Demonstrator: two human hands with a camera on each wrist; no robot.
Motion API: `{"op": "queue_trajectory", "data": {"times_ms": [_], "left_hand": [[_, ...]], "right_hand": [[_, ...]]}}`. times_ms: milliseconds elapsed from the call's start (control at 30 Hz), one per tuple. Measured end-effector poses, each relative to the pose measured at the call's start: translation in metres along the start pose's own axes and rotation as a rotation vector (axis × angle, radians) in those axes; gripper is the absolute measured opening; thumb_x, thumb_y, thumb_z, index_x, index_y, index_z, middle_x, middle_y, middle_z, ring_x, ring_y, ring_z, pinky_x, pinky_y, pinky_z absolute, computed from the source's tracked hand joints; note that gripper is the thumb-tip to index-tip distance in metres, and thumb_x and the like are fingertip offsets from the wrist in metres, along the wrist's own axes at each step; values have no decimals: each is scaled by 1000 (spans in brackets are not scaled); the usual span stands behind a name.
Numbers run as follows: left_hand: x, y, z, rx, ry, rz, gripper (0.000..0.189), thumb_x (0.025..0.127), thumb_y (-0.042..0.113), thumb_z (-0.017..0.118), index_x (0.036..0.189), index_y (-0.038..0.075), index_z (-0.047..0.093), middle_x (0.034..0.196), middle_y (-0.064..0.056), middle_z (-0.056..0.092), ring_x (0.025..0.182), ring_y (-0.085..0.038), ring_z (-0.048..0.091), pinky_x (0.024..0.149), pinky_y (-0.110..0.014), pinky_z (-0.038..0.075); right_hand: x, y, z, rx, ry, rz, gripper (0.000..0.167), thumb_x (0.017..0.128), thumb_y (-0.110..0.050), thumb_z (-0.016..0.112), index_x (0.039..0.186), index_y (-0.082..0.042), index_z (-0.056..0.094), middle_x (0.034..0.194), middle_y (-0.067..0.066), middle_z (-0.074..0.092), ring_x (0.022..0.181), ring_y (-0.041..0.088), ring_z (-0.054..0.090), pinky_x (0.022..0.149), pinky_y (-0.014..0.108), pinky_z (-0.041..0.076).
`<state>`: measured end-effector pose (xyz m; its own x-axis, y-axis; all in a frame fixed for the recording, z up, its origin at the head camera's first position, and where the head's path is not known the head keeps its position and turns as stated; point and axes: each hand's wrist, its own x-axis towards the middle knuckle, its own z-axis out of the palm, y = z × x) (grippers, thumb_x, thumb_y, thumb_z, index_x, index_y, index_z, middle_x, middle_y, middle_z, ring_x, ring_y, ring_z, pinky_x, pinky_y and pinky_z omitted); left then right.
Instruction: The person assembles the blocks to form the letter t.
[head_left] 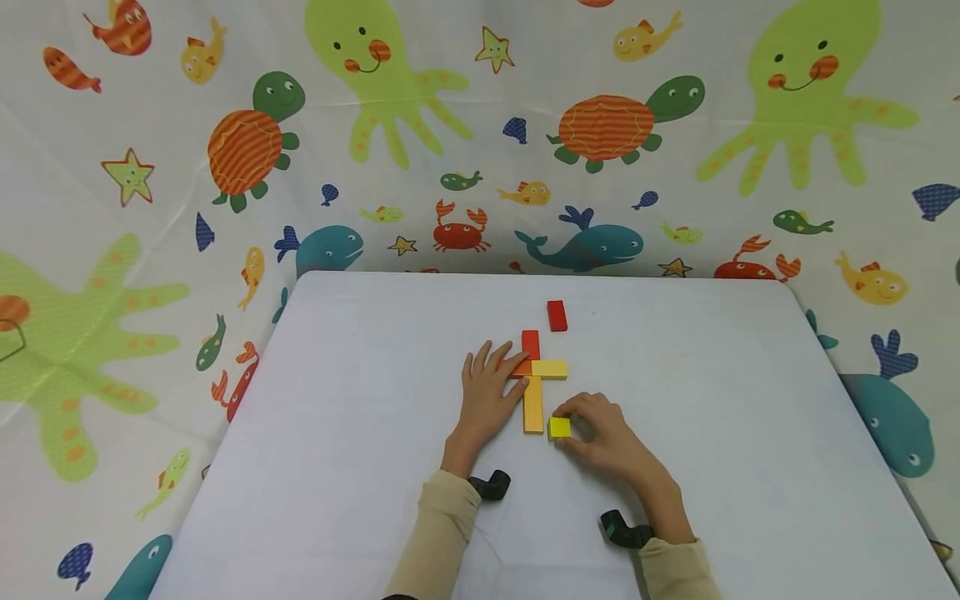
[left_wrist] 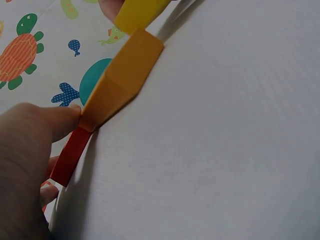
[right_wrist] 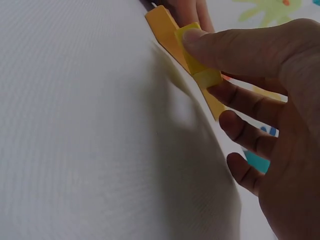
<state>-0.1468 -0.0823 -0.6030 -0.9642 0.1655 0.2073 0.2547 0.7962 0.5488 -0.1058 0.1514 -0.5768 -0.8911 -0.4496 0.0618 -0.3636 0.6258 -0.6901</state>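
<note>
My right hand (head_left: 606, 433) pinches a small bright yellow block (head_left: 559, 428) between thumb and fingertips. That block is just right of the lower end of an upright-running orange-yellow block (head_left: 533, 408). My left hand (head_left: 487, 398) has its thumb and index finger around an orange-red block (head_left: 519, 369), its other fingers spread. The thumb tip touches near the joint with the orange-yellow block. A red block (head_left: 531, 343) adjoins at the top, and a pale yellow block (head_left: 550, 369) extends right. In the right wrist view the yellow block (right_wrist: 202, 60) appears tilted, close to the orange-yellow one.
A separate red block (head_left: 557, 316) lies farther back, right of the arrangement. The white tabletop (head_left: 712, 400) spreads out on both sides. Behind and beside it hangs a cloth (head_left: 480, 108) printed with sea animals. Each wrist wears a black camera (head_left: 626, 530).
</note>
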Motion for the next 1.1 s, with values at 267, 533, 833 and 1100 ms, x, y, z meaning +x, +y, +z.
{"op": "queue_trajectory", "data": {"times_ms": [267, 533, 833, 1100], "left_hand": [[1, 0, 0, -16, -7, -3, 47, 105, 41, 57, 151, 30, 56, 164, -4, 45, 160, -35, 24, 128, -66, 11], [2, -2, 2, -7, -6, -6, 48, 105, 42, 57, 151, 31, 56, 164, -3, 45, 160, -34, 24, 128, -65, 11], [1, -2, 3, -9, 0, -11, 47, 104, 41, 58, 151, 32, 56, 164, -3, 45, 160, -34, 24, 128, -65, 12], [2, -1, 1, -7, 2, -3, 48, 104, 42, 57, 151, 31, 56, 164, -4, 46, 159, -35, 25, 128, -66, 12]], "right_hand": [[-2, -3, 1, -6, -61, 0, 37, 81, -16, 89, 110, -27, 69, 110, -13, 69, 111, 16, 56, 97, 46, 41], [-3, -5, 1, -9, -87, -2, 35, 81, -18, 89, 108, -27, 69, 110, -13, 69, 109, 15, 55, 96, 44, 38], [-4, -6, 2, -24, -94, -15, 34, 81, -18, 89, 108, -26, 71, 110, -13, 70, 110, 16, 56, 94, 44, 37], [-5, -8, 1, -44, -96, -28, 35, 79, -15, 90, 107, -26, 72, 110, -11, 71, 108, 17, 57, 93, 43, 37]]}}
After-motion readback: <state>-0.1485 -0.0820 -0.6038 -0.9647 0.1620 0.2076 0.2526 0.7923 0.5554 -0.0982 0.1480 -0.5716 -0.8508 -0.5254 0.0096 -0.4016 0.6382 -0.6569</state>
